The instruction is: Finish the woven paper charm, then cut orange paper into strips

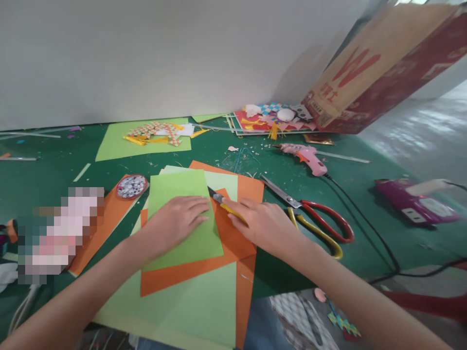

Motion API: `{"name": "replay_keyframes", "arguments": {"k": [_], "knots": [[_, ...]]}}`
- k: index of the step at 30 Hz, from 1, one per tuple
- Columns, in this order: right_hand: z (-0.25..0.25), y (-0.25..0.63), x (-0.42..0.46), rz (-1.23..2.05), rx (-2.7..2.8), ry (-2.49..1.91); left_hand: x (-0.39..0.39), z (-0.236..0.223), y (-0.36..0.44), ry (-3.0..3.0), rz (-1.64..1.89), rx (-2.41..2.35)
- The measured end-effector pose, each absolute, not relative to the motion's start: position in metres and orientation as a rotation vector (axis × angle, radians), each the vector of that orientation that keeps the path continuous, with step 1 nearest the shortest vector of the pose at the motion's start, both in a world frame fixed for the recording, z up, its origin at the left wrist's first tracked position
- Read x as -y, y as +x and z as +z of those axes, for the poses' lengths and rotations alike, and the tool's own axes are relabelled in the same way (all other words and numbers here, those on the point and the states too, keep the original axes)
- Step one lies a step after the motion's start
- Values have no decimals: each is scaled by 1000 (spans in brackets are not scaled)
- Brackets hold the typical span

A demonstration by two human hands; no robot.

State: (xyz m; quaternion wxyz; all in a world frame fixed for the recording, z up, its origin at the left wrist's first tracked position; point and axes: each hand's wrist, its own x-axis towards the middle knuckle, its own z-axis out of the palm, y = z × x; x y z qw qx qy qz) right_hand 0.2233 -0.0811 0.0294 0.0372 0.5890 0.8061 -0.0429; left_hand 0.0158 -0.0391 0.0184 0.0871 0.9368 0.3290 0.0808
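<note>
My left hand (178,214) lies flat, fingers stretched, on a bright green sheet of paper (182,253). Gripped in my right hand (260,221) is a yellow utility knife (231,209), its dark blade at the right edge of the green sheet. Under that sheet lies orange paper (237,233), partly covered, on top of a larger pale green sheet (189,306). More orange paper (248,296) shows beneath at the right. Large scissors (292,199) with one red and one yellow handle lie open just right of my right hand.
A pink glue gun (308,158) rests on the green table (219,146), its cord running to the right. A purple power strip (419,201) sits far right. Several paper crafts (280,116) lie by a tilted paper bag (350,78). A dish of googly eyes (132,186) stands at left.
</note>
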Motion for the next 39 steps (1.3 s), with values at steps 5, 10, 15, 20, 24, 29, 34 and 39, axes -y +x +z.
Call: {"name": "replay_keyframes", "arguments": {"k": [5, 10, 15, 20, 24, 29, 34, 39], "knots": [[29, 223, 80, -140, -2469, 1801, 9, 22, 22, 2717, 237, -1190], [29, 224, 79, -172, -2477, 1810, -3, -2, 21, 2831, 182, -1178], [29, 223, 79, -166, -2448, 1826, -2, -7, 19, 2829, 173, -1170], [24, 224, 77, -102, -2481, 1823, -3, -8, 19, 2807, 190, -1167], [23, 223, 74, -81, -2480, 1821, -3, -8, 19, 2805, 195, -1168], [24, 221, 67, -72, -2474, 1826, -2, -6, 20, 2799, 192, -1167], [25, 219, 61, -39, -2476, 1826, -2, -6, 19, 2784, 207, -1163], [26, 217, 55, -35, -2460, 1814, -3, -7, 19, 2783, 219, -1157]]}}
